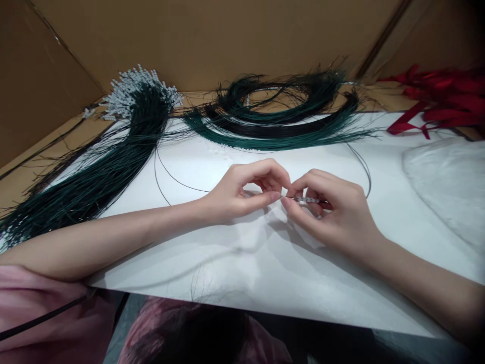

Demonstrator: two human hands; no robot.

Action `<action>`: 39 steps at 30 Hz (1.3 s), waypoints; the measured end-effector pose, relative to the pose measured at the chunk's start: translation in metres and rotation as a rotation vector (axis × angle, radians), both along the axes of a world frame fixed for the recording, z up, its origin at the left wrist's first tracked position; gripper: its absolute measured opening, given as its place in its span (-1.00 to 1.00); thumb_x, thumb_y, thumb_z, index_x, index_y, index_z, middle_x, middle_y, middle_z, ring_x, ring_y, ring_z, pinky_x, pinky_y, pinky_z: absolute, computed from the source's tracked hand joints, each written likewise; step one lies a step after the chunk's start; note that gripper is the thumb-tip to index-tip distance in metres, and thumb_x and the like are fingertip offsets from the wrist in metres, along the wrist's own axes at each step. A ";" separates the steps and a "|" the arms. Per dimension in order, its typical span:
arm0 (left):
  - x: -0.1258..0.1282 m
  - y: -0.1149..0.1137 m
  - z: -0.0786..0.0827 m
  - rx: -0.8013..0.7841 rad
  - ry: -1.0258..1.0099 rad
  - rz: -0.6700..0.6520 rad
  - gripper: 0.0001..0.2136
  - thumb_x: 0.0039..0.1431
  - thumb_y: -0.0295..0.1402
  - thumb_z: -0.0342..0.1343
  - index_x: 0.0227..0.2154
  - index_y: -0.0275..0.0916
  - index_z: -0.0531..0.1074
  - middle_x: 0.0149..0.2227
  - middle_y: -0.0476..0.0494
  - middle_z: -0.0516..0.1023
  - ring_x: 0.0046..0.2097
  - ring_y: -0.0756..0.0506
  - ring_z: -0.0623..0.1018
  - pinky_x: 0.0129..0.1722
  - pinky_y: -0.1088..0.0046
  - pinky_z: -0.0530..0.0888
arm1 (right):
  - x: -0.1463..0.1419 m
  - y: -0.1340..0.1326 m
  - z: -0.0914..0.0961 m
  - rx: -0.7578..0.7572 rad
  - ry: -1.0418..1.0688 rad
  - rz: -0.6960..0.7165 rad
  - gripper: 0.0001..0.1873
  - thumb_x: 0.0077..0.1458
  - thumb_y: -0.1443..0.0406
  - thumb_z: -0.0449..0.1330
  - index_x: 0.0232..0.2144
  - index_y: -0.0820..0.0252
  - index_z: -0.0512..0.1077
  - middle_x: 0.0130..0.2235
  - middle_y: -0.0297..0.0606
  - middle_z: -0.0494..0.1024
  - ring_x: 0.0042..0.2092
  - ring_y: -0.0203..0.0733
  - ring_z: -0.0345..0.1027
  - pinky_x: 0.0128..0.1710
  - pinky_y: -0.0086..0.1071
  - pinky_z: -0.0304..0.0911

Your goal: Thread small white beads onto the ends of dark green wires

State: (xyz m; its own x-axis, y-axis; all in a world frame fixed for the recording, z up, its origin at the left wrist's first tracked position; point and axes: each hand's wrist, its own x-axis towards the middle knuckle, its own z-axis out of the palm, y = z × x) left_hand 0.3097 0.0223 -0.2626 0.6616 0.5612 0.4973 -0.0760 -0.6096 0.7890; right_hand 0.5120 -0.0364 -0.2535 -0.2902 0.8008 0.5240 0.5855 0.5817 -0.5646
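The left hand seems to pinch the dark wire between thumb and forefinger. The right hand pinches just beside it, the two sets of fingertips nearly meeting, and a row of pale beads on the wire lies in the hollow of its fingers. To do this well, I judge, both pinches should be light and close together, so the fine wire cannot bend or twist, with the forearms resting for steadiness.

The wire is near the middle of the worktop. Its long axis there runs about parallel to the near edge: the beaded stretch points toward the right edge, the bare bit toward the left. Fingers hide where it ends. Behind the right hand a thin loop arches toward the far edge.

Farther out, a green bundle crosses the left edge; coils line the far edge; red ribbon lies at the far right corner, with a clear bag by the right edge.
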 end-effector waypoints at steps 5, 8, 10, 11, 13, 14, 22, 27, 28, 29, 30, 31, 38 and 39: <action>0.000 -0.001 0.002 0.005 -0.008 -0.005 -0.95 0.26 -0.46 0.18 -0.23 -0.25 0.46 -0.26 -0.09 0.53 -0.26 0.04 0.52 -0.21 0.54 0.52 | 0.001 0.001 0.000 0.014 -0.022 -0.009 -0.93 0.00 0.44 0.20 -0.40 0.22 0.44 -0.49 -0.39 0.35 -0.57 -0.40 0.07 -0.56 -0.42 0.03; 0.000 -0.001 0.002 0.010 -0.008 -0.001 -0.93 0.24 -0.48 0.19 -0.23 -0.25 0.45 -0.27 -0.08 0.52 -0.27 0.04 0.52 -0.22 0.52 0.51 | 0.001 0.001 0.001 0.033 -0.029 0.003 -0.88 -0.02 0.48 0.16 -0.42 0.21 0.43 -0.49 -0.38 0.35 -0.56 -0.39 0.08 -0.56 -0.42 0.04; -0.001 -0.001 0.001 0.007 -0.010 0.006 -0.92 0.23 -0.47 0.20 -0.23 -0.24 0.45 -0.27 -0.08 0.51 -0.27 0.04 0.51 -0.22 0.52 0.51 | 0.001 0.001 0.001 0.036 -0.034 0.011 -0.88 -0.02 0.49 0.16 -0.44 0.20 0.42 -0.48 -0.37 0.35 -0.55 -0.39 0.09 -0.55 -0.41 0.05; -0.001 -0.001 0.001 0.005 -0.011 0.007 -0.92 0.23 -0.47 0.20 -0.23 -0.24 0.45 -0.27 -0.08 0.50 -0.27 0.04 0.51 -0.22 0.51 0.51 | 0.001 0.001 0.001 0.037 -0.035 0.013 -0.88 -0.03 0.49 0.16 -0.45 0.20 0.41 -0.48 -0.37 0.35 -0.55 -0.39 0.09 -0.55 -0.41 0.05; -0.001 -0.001 0.001 0.001 -0.018 0.005 -0.92 0.23 -0.48 0.20 -0.24 -0.24 0.44 -0.28 -0.07 0.49 -0.28 0.04 0.50 -0.22 0.52 0.51 | 0.001 0.000 0.001 0.039 -0.035 0.014 -0.88 -0.02 0.49 0.17 -0.46 0.20 0.40 -0.48 -0.38 0.35 -0.55 -0.39 0.09 -0.54 -0.41 0.05; -0.001 0.000 0.001 -0.002 -0.022 0.000 -0.92 0.23 -0.48 0.21 -0.24 -0.25 0.44 -0.28 -0.06 0.49 -0.28 0.04 0.50 -0.22 0.52 0.51 | 0.001 0.000 0.001 0.039 -0.034 0.013 -0.88 -0.02 0.49 0.18 -0.46 0.20 0.39 -0.49 -0.38 0.34 -0.55 -0.39 0.09 -0.54 -0.41 0.05; -0.001 0.000 0.001 -0.035 -0.024 -0.017 -0.93 0.24 -0.41 0.21 -0.25 -0.24 0.44 -0.28 -0.07 0.48 -0.27 0.03 0.50 -0.21 0.50 0.50 | 0.000 0.000 0.000 0.021 -0.038 0.007 -0.88 0.06 0.41 0.25 -0.48 0.20 0.39 -0.50 -0.39 0.33 -0.53 -0.38 0.12 -0.52 -0.40 0.05; -0.005 0.011 0.005 0.056 0.035 0.141 -0.90 0.30 -0.32 0.14 -0.23 -0.24 0.46 -0.28 -0.08 0.53 -0.28 0.01 0.50 -0.28 0.48 0.43 | 0.002 -0.001 0.001 -0.005 -0.043 0.017 -0.88 0.10 0.41 0.24 -0.46 0.18 0.39 -0.47 -0.37 0.36 -0.51 -0.35 0.15 -0.50 -0.39 0.06; -0.006 0.016 0.005 0.101 0.060 0.206 -0.90 0.28 -0.33 0.15 -0.25 -0.25 0.47 -0.30 -0.07 0.54 -0.31 0.01 0.48 -0.31 0.48 0.40 | 0.002 -0.001 0.001 -0.010 -0.044 0.018 -0.87 0.10 0.40 0.24 -0.46 0.17 0.38 -0.47 -0.37 0.36 -0.51 -0.35 0.15 -0.49 -0.38 0.07; -0.008 0.021 0.005 0.143 0.087 0.269 -0.92 0.26 -0.35 0.16 -0.27 -0.25 0.48 -0.31 -0.06 0.54 -0.34 0.02 0.45 -0.34 0.48 0.37 | 0.002 -0.001 0.001 -0.013 -0.045 0.019 -0.87 0.11 0.39 0.24 -0.46 0.16 0.38 -0.46 -0.37 0.36 -0.51 -0.34 0.15 -0.48 -0.38 0.07; -0.010 0.027 0.004 0.180 0.116 0.322 -0.93 0.23 -0.37 0.17 -0.29 -0.25 0.49 -0.32 -0.05 0.55 -0.37 0.03 0.41 -0.36 0.48 0.34 | 0.001 -0.001 0.001 -0.015 -0.045 0.019 -0.86 0.11 0.39 0.25 -0.46 0.16 0.37 -0.47 -0.37 0.37 -0.51 -0.34 0.15 -0.48 -0.37 0.07; -0.011 0.033 0.004 0.214 0.146 0.360 -0.95 0.21 -0.39 0.18 -0.31 -0.25 0.50 -0.33 -0.04 0.55 -0.39 0.03 0.38 -0.36 0.47 0.32 | 0.001 -0.001 0.001 -0.017 -0.044 0.019 -0.85 0.11 0.39 0.24 -0.46 0.15 0.36 -0.47 -0.37 0.37 -0.51 -0.33 0.15 -0.48 -0.37 0.07; -0.014 0.047 -0.002 0.306 0.313 0.403 -0.93 0.15 -0.36 0.24 -0.36 -0.23 0.55 -0.38 -0.05 0.51 -0.31 -0.05 0.43 -0.30 0.44 0.30 | -0.001 -0.001 0.003 -0.015 -0.043 0.016 -0.85 0.12 0.38 0.23 -0.47 0.13 0.35 -0.48 -0.36 0.37 -0.52 -0.32 0.13 -0.51 -0.36 0.06; -0.012 0.046 -0.002 0.310 0.331 0.387 -0.93 0.16 -0.35 0.24 -0.37 -0.23 0.56 -0.37 -0.06 0.51 -0.29 -0.06 0.44 -0.28 0.43 0.30 | -0.001 -0.001 0.003 -0.015 -0.044 0.017 -0.85 0.12 0.38 0.23 -0.47 0.13 0.36 -0.48 -0.36 0.37 -0.52 -0.32 0.13 -0.51 -0.36 0.06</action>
State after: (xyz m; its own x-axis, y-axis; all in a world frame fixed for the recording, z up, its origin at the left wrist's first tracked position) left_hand 0.2974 0.0686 -0.2643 0.5860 0.6540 0.4783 0.4174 -0.7497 0.5136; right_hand 0.5109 -0.0377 -0.2507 -0.3267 0.8029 0.4987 0.5999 0.5839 -0.5470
